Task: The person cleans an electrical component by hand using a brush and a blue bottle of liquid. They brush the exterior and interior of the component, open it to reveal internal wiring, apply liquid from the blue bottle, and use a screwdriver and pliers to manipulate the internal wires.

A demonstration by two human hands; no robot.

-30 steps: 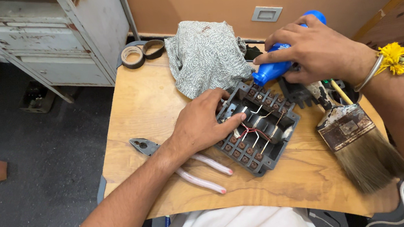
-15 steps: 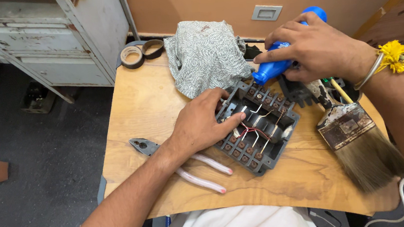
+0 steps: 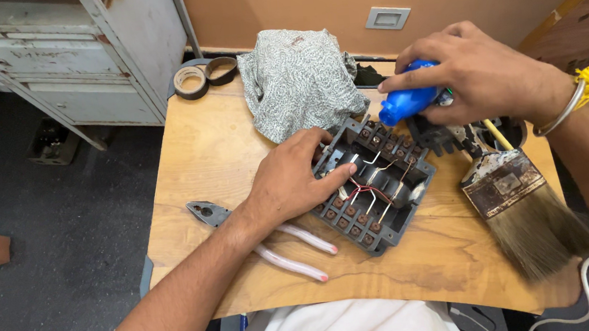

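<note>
Blue plastic fills the right hand [image 3: 487, 75]: its grip is clamped on a blue-handled tool [image 3: 407, 102], fingers curled over the top, the rounded blue end poking out toward nine o'clock. What lies beyond the handle is hidden under the hand. Just below that end, toward seven o'clock, sits the dark grey terminal block [image 3: 375, 183], a square frame with rows of screw terminals along its edges and thin red and white wires crossing its open middle. The tool hangs over the block's far edge; whether it touches cannot be told.

The left hand [image 3: 292, 180] presses on the block's nine o'clock side, its grip lying flat with fingers spread over the frame and one fingertip reaching into the middle beside the wires, closed around nothing.

At seven o'clock of the left hand, pliers [image 3: 262, 237] with pale pink handles lie on the wooden counter [image 3: 201, 167], partly under the wrist. At three o'clock of the block rests a worn paintbrush [image 3: 529, 215], bristles pointing toward the counter's near edge. At eleven o'clock a crumpled grey-green cloth [image 3: 297, 79] is heaped, and beyond it, further left, two rolls of tape [image 3: 203, 75] lie side by side.
</note>
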